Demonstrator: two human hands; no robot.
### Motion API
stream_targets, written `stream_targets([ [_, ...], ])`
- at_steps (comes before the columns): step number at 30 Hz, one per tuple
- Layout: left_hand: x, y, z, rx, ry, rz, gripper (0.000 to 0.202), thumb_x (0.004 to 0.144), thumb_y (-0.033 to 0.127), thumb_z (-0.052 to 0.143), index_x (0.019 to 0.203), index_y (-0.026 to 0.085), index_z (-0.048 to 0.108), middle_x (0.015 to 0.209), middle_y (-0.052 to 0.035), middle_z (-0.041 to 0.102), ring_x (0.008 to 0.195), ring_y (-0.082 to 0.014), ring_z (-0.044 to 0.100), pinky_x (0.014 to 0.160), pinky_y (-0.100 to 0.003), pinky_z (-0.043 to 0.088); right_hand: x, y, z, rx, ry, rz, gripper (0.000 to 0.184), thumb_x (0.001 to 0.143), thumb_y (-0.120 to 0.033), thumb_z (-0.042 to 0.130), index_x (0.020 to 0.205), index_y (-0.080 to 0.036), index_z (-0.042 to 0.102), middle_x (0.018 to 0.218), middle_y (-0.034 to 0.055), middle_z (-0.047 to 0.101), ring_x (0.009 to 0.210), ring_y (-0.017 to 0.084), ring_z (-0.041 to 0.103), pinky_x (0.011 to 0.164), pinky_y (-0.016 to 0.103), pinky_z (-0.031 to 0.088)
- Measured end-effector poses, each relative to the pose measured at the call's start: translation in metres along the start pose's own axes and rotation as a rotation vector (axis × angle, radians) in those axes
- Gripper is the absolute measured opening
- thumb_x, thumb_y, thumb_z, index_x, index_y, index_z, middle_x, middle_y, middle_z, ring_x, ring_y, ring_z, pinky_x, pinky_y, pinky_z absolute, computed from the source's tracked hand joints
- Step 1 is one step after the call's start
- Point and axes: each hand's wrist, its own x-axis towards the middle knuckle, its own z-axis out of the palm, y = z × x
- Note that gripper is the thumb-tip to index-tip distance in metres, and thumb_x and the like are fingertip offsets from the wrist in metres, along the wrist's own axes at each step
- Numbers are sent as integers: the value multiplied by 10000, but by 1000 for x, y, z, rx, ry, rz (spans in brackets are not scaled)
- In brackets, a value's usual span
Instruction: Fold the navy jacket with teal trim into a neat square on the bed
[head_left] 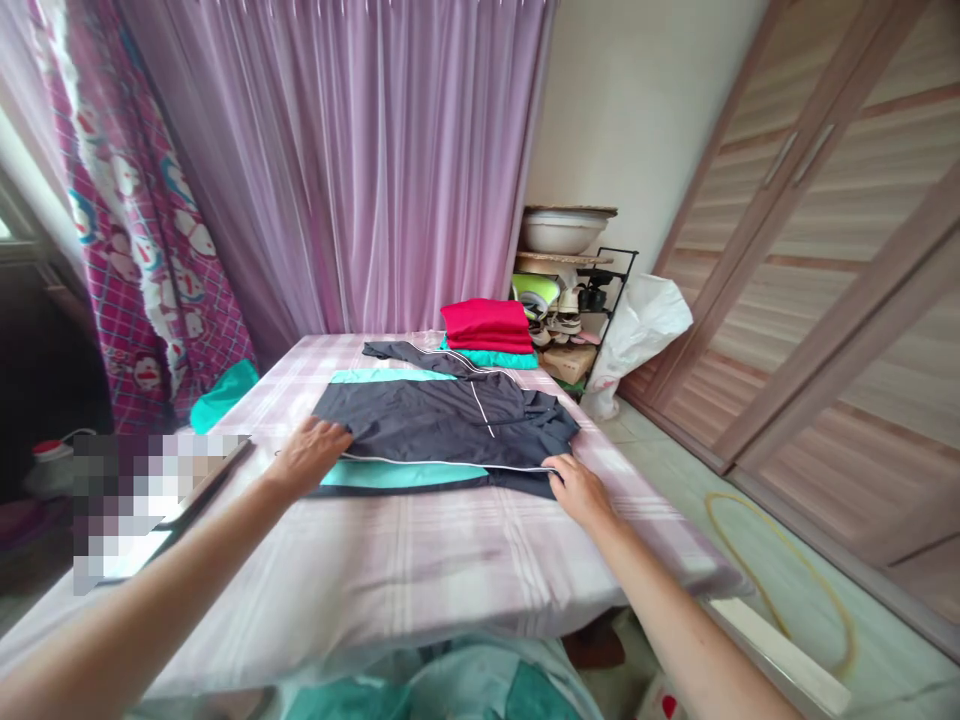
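A dark grey jacket with white piping and turquoise panels lies spread across the table, its collar end toward the right. One dark sleeve stretches out along the far side. At the jacket's left end, near its hem, my left hand has its fingers curled on the near edge. My right hand pinches the near piped edge at the right end, by the shoulder. Along the near side, a turquoise and dark strip of the garment shows beneath the piped edge.
Folded red cloth sits on turquoise cloth at the table's far edge. The checked tablecloth hangs over the near edge. A blurred-out flat object lies at left. Behind stand a shoe rack, a white bag and a wardrobe.
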Motion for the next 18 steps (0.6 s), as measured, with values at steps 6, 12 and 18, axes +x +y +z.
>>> stream_targets([
  [6,-34,2,31,-82,79,-267,433,882,155,377,1180,233,682,1168,-120,727,1076,-282,670,947,-426,482,-6,9,17,62,205,-11,342,880,-189,395,1024,-206,705,1066,95,686,1005,224,639,881,336,496],
  [12,-49,12,38,-145,78,-269,454,863,150,428,1201,293,695,1275,-63,696,1173,-254,638,1015,-419,477,-10,7,15,19,174,-10,325,841,-157,421,925,-219,729,1033,75,703,949,214,655,835,319,499],
  [18,-54,3,44,-201,-11,-309,490,846,190,428,1271,278,657,1288,-61,690,1184,-246,637,1009,-386,481,-10,6,12,-20,93,2,384,809,-106,434,896,-249,779,1021,50,722,941,202,660,838,307,511],
])
